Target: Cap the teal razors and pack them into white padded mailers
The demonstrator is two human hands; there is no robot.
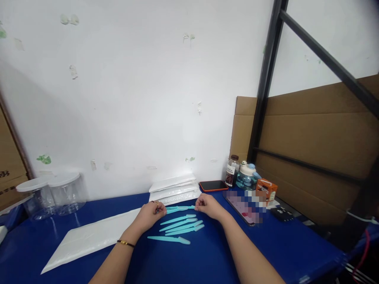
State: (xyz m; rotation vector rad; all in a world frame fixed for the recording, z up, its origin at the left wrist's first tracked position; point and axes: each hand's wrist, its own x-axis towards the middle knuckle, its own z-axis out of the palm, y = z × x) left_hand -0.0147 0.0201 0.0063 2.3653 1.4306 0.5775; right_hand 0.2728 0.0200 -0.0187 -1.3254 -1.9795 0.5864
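Between my two hands lies a turquoise eyebrow razor (181, 208), pinched at its left end by my left hand (151, 215) and at its right end by my right hand (208, 206). More than one razor may be in that grip; the fingers hide the ends. Just below, several like razors (182, 227) lie side by side on the blue table (183, 264), slanting up to the right. Closest to me, a separate eyebrow razor (168, 239) has its blade end pointing right.
A long white padded mailer (94, 238) lies left, with a stack of mailers (174, 189) by the wall. Clear jars (66, 195) stand far left. At right are an orange-edged phone (213, 185), brown-capped bottle (231, 171), water bottle (247, 177), orange box (267, 191) and another phone (241, 207).
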